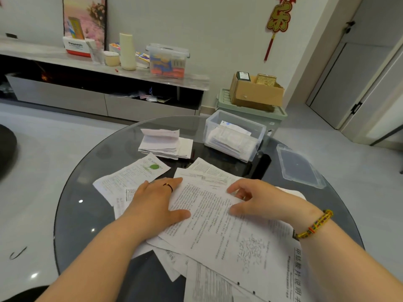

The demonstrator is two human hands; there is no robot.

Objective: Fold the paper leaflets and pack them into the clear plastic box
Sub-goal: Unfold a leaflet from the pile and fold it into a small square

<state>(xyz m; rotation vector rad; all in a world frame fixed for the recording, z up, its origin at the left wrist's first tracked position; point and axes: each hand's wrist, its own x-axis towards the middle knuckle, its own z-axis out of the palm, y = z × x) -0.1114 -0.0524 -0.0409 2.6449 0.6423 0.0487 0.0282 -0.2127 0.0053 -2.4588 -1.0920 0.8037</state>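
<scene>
Paper, thin and printed: the top leaflet (218, 225) lies flat on a loose pile, right under both grips. The left grip (157, 205) is spread flat, fingers straight, pinning the sheet. The right grip (261, 199) is curled over it, thumb and forefinger apart. Pinching or only resting? Can't tell. This sheet looks light, floppy and likely to slide on the papers below, so I'd take the free edge just beyond the right grip's fingertips while the left anchors. The clear plastic box (209, 136), part-filled, waits well beyond the right grip.
</scene>
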